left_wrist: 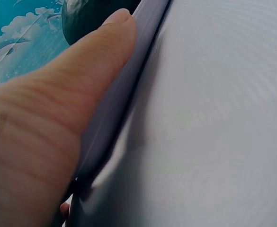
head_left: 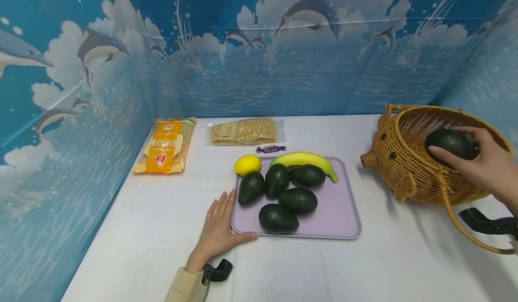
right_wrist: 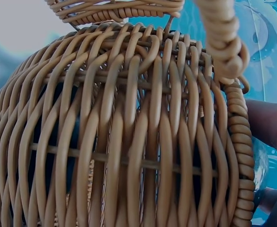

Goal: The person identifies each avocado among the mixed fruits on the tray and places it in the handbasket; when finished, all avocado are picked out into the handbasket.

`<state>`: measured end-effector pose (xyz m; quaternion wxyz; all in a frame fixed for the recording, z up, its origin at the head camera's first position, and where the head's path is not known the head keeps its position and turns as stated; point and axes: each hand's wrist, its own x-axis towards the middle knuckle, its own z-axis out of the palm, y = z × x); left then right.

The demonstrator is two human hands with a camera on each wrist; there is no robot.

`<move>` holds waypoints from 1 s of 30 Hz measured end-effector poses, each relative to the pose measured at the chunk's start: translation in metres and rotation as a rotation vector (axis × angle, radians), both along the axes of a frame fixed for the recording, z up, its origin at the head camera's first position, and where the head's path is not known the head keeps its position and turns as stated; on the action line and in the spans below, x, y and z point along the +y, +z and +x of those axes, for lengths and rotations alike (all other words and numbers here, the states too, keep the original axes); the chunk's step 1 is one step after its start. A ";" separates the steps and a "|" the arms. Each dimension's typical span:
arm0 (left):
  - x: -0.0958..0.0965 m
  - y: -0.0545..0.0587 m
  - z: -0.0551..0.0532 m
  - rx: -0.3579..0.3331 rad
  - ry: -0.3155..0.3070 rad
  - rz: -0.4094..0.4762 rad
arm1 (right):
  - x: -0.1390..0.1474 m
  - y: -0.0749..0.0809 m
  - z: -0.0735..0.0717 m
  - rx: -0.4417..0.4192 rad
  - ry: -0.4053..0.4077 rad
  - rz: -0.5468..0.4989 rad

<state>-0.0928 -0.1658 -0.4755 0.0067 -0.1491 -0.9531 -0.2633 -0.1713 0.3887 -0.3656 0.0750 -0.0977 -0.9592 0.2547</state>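
My right hand (head_left: 491,160) grips a dark green avocado (head_left: 450,142) at the mouth of a pig-shaped wicker basket (head_left: 394,171). In the right wrist view the basket's woven side (right_wrist: 114,118) fills most of the picture, with dark shapes behind the weave that I cannot identify. A lilac tray (head_left: 337,212) lies in the middle of the table. My left hand (head_left: 217,230) rests at its near left corner, fingers straight along the left side and thumb along the front rim. On the tray are several avocados (head_left: 278,218), a banana (head_left: 305,159) and a lemon (head_left: 247,164).
Behind the tray lie a purple-wrapped candy (head_left: 270,149) and a clear bag of yellow kernels (head_left: 255,131). An orange-labelled grain packet (head_left: 163,146) is at the back left. The basket's handle (head_left: 457,221) hangs toward the near right. A dolphin-print curtain (head_left: 243,81) encloses the table.
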 end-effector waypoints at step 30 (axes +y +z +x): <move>0.000 0.001 0.000 -0.001 0.000 0.004 | -0.064 0.042 0.044 0.135 0.157 0.008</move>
